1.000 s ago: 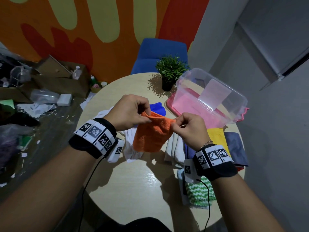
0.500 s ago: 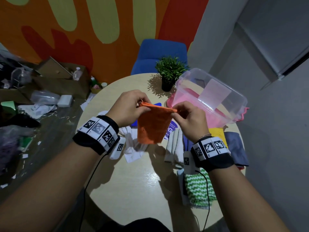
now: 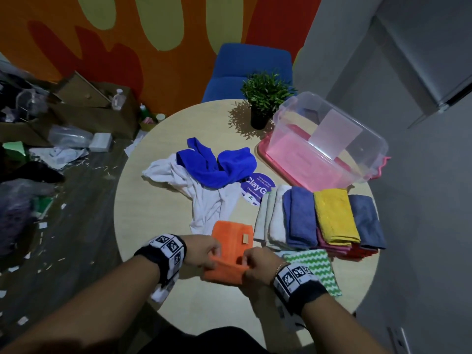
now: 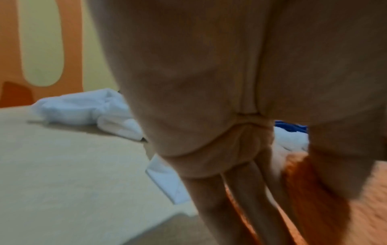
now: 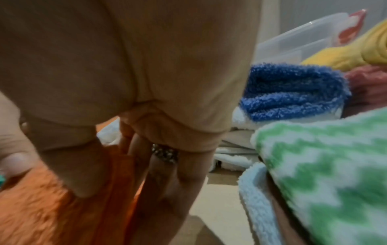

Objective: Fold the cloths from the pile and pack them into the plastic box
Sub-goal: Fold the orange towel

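An orange cloth point(image 3: 233, 241) lies on the round table point(image 3: 178, 287) near its front edge, its near end lifted. My left hand point(image 3: 204, 254) pinches the near left corner and my right hand point(image 3: 251, 264) pinches the near right corner. Both wrist views show the orange cloth point(image 4: 314, 190) point(image 5: 62, 207) caught between thumb and fingers. The unfolded pile, a blue cloth point(image 3: 217, 164) over a white cloth point(image 3: 201, 198), lies at mid table. The clear plastic box point(image 3: 329, 141) stands tilted on its pink lid at the back right.
Folded cloths lie in a row right of the orange one: white point(image 3: 270, 218), blue point(image 3: 300, 215), yellow point(image 3: 334, 215), grey-blue point(image 3: 365, 221), with a green zigzag cloth point(image 3: 316, 269) in front. A potted plant point(image 3: 263, 98) and a blue chair point(image 3: 250, 70) stand behind. Clutter covers the floor at left.
Both hands have come down and toward me with the orange cloth, from hanging in the air to lying on the table. My head has tipped down, showing the pile.
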